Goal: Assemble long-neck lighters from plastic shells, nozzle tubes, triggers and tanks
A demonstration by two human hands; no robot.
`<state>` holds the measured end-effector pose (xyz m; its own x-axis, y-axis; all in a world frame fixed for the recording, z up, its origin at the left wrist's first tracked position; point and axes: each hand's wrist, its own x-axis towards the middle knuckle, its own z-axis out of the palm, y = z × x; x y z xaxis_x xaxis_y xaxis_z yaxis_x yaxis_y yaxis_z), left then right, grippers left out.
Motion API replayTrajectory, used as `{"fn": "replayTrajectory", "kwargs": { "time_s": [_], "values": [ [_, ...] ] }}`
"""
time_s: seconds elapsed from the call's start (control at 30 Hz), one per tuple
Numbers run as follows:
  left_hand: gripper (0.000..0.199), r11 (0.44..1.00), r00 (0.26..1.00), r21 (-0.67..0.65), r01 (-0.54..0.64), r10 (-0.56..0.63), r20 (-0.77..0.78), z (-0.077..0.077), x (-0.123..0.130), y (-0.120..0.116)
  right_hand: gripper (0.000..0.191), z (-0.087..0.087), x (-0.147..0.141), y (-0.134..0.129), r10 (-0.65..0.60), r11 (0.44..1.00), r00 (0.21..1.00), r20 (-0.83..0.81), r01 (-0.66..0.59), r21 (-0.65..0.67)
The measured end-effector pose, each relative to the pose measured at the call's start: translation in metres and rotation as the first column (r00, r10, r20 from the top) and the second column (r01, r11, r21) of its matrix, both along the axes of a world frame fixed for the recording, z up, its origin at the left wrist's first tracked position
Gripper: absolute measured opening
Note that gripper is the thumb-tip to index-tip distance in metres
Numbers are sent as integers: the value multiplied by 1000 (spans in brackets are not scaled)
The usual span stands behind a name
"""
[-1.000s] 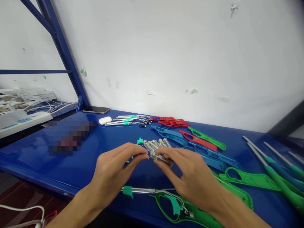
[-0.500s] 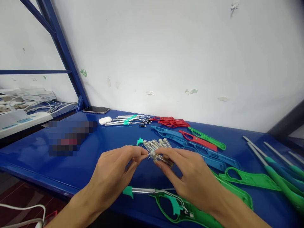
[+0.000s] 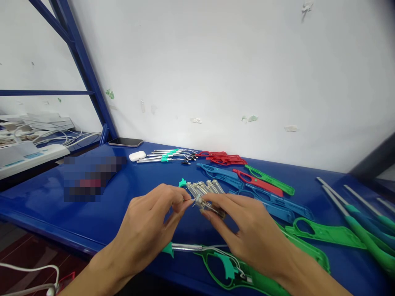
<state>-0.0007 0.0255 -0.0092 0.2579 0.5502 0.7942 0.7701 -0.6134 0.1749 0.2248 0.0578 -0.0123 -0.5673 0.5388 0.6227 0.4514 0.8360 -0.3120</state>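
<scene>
My right hand (image 3: pixel 247 224) pinches a clear lighter fuel tank (image 3: pixel 217 208) between thumb and fingers, its valve end facing left. My left hand (image 3: pixel 151 216) is closed in a pinch at that valve end, on what looks like the tip of a thin white tube (image 3: pixel 193 200); fingers partly hide it. Just beyond lie several more clear tanks (image 3: pixel 205 187) in a row, beside a teal trigger piece (image 3: pixel 182 182). Below my hands, a metal lighter rod (image 3: pixel 187 247) with white wires rests by a green lighter casing half (image 3: pixel 212 269) holding another teal trigger (image 3: pixel 227 265).
Red (image 3: pixel 226 159), blue (image 3: pixel 222 174) and green casing halves (image 3: pixel 271 179) spread across the right. Metal rods with teal triggers (image 3: pixel 165 156), a white earbud case (image 3: pixel 137 156) and a phone (image 3: pixel 126 142) lie at the back. Long-nosed lighters (image 3: pixel 354 222) sit far right.
My left fingers have shifted slightly at the tank's valve end. My right hand keeps its hold on the tank; the view has moved very slightly.
</scene>
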Motion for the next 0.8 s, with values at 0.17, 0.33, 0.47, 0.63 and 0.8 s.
{"fn": "replayTrajectory", "kwargs": {
  "time_s": [0.17,0.33,0.47,0.63,0.8],
  "values": [
    [24,1000,1000,-23,22,-22,9,1,2,-2,17,-1,0,0,-2,1000,1000,12,2,3],
    [24,999,999,-31,45,-44,8,2,2,-3,19,-1,0,-1,14,1000,1000,2,-14,18],
    [27,998,999,-22,52,-52,15,-1,0,-3,22,-3,-1,-1,45,998,999,-15,-45,40],
    [34,998,999,-37,44,-44,5,-6,2,-3,27,-5,-3,0,83,996,996,-34,-82,32],
    [36,997,997,-56,59,-61,-44,-6,2,-5,26,-6,-5,0,135,988,988,-74,-140,-66]
  ]
}}
